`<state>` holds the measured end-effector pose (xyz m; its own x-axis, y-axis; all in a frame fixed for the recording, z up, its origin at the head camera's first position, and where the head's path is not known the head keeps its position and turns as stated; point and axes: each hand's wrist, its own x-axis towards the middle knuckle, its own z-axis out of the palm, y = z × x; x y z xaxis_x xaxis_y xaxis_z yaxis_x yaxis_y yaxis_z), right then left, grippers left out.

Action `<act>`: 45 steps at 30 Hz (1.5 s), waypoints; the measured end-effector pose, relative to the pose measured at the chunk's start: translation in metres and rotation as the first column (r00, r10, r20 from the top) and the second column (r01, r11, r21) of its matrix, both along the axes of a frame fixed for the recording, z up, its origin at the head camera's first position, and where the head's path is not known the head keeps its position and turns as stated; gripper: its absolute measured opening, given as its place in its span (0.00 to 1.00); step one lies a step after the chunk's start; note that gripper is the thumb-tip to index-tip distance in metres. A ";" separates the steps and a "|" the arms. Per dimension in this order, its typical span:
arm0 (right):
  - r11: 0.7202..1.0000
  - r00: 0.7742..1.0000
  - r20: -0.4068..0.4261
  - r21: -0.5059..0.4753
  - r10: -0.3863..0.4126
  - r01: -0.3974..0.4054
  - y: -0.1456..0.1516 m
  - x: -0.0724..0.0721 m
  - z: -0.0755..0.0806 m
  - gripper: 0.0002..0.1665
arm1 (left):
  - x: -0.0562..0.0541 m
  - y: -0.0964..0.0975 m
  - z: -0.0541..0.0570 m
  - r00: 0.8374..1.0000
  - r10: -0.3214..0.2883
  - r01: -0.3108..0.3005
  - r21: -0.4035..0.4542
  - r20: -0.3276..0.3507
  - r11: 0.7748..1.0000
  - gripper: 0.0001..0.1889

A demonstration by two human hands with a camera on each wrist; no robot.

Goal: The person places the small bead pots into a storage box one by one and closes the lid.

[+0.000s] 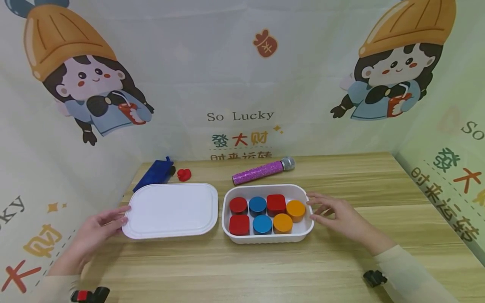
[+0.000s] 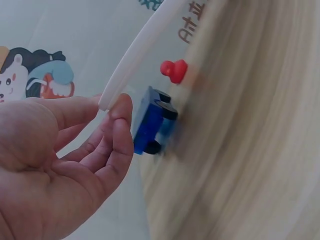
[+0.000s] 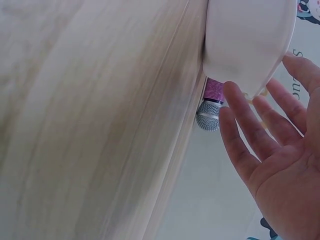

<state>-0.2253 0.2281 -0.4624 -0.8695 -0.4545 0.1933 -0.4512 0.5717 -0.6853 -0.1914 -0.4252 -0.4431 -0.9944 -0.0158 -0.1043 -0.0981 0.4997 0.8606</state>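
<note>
My left hand (image 1: 92, 233) pinches the left end of a white oval-cornered lid (image 1: 170, 210), thumb on one face and fingers on the other. In the left wrist view the lid's edge (image 2: 135, 50) shows between them. A white plastic box (image 1: 265, 239) stands to the right of the lid, holding red blocks (image 1: 239, 225), blue round blocks (image 1: 262, 224) and orange round blocks (image 1: 282, 223). At the box's right end is my right hand (image 1: 341, 216), its fingers spread and loosely straight against or just beside the wall; contact is hard to tell.
Behind the lid lie a dark blue toy vehicle (image 1: 153, 174) with black wheels and a small red toy (image 1: 184, 174), duck-like in the left wrist view. A glittery purple microphone (image 1: 261, 171) lies behind the box. Printed cloth (image 1: 242, 75) hangs around the wooden table (image 1: 242, 273).
</note>
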 end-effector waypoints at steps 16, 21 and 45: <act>1.000 1.000 -0.028 0.014 -0.004 0.004 0.000 0.001 -0.001 0.21 | -0.007 0.058 0.034 0.997 -0.067 0.070 0.146 -0.026 0.987 0.32; 1.000 0.997 -0.074 0.022 -0.003 0.005 0.001 0.002 -0.003 0.21 | -0.012 0.093 0.028 0.995 -0.082 0.091 0.224 -0.051 0.970 0.31; 0.988 0.960 -0.248 -0.115 -0.132 0.106 -0.017 0.008 0.003 0.20 | -0.023 0.197 0.007 0.995 -0.096 0.080 0.370 0.023 0.925 0.25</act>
<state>-0.2176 0.2108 -0.4590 -0.8321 -0.3182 0.4542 -0.5511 0.5661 -0.6130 -0.2139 -0.2282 -0.4360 -0.9849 0.1188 -0.1258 -0.1066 0.1562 0.9820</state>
